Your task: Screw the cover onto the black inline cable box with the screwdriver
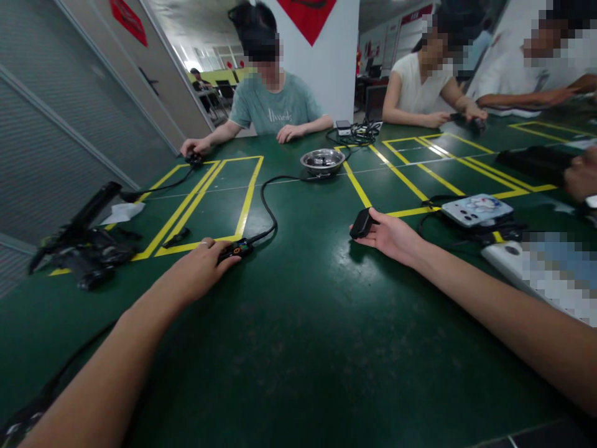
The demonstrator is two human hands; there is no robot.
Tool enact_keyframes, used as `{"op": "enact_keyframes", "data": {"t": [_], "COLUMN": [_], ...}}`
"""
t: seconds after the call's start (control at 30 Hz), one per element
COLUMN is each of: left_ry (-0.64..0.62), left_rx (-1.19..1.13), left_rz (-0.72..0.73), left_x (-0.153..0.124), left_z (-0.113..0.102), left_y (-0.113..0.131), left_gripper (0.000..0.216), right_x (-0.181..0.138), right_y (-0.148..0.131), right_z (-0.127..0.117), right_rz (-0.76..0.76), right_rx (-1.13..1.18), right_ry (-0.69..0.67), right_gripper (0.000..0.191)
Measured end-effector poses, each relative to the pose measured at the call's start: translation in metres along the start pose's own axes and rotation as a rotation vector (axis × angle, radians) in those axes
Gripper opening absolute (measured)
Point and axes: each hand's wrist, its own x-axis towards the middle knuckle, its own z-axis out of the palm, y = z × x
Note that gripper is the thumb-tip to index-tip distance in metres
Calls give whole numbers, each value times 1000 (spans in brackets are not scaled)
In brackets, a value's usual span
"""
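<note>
My left hand (205,264) lies on the green table, its fingers closed over a small black device with an exposed, coloured board (240,249). A black cable (275,218) runs from that device in a curve toward a shiny metal bowl (323,160). Over the table to the right, my right hand (389,235) grips a small black rectangular piece (361,224) between thumb and fingers. Its exact kind is not clear. The two held things are well apart. A small black part (177,238) rests beyond my left hand, by the yellow tape.
Black gear (93,249) and a white crumpled sheet (124,213) sit at the left. A phone (478,210) and a white device (508,255) lie near my right forearm. Coiled cables (361,132) are farther back. Several people sit around the table (289,348).
</note>
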Motion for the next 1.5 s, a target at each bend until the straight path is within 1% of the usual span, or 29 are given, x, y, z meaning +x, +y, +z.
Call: {"op": "enact_keyframes", "data": {"t": [0.1,0.2,0.33,0.47,0.53,0.6,0.63,0.67,0.73,0.77,0.8,0.83,0.87,0.93,1.0,1.07,1.17,1.27,1.33,1.4,1.5], "left_ry": [-10,-3,72,115,122,131,137,142,156,167,181,196,215,255,291,316,337,340,324,303,293], "left_rx": [-34,-60,-33,33,46,52,56,63,85,102,120,140,158,183,185,169,155,158,153,144,132], "left_rz": [-9,-29,-64,-90,-88,-80,-80,-80,-84,-91,-100,-111,-124,-148,-180,-231,-291,-291,-269,-243,-234], "left_x": [0,-2,-6,-5,-5,-4,-4,-4,-5,-5,-6,-8,-9,-13,-16,-18,-19,-20,-21,-21,-21], "left_z": [-2,-5,-10,-14,-16,-16,-16,-17,-18,-19,-20,-21,-22,-24,-26,-26,-25,-24,-23,-22,-20], "left_y": [-2,-2,2,0,-2,-3,-3,-2,0,1,3,5,7,11,15,18,19,18,18,18,18], "left_gripper": [51,54,61,58,56,56,57,57,57,57,57,58,58,57,57,58,59,61,62,63,62], "right_x": [10,13,10,9,10,11,11,11,12,13,13,13,12,9,3,-1,4,26,43,58,70], "right_y": [0,-1,-4,-6,-4,-1,2,5,12,15,18,20,21,23,27,36,60,88,101,110,114], "right_z": [-3,-10,-15,-13,-10,-6,-5,-4,-2,-2,0,2,6,18,38,65,112,157,180,193,195], "right_rz": [-44,-84,-125,-198,-263,-334,-380,-448,-607,-673,-717,-737,-744,-807,-930,-1017,-1086,-1100,-1090,-1053,-993], "right_rx": [12,3,-62,-228,-359,-484,-573,-743,-1238,-1488,-1687,-1801,-1828,-1871,-1941,-1931,-1845,-1778,-1739,-1724,-1738], "right_ry": [28,43,39,70,86,79,60,27,-57,-98,-129,-144,-151,-181,-234,-281,-404,-481,-528,-564,-613], "right_gripper": [20,24,29,37,43,44,44,45,48,49,51,53,55,57,53,49,47,45,45,42,37]}}
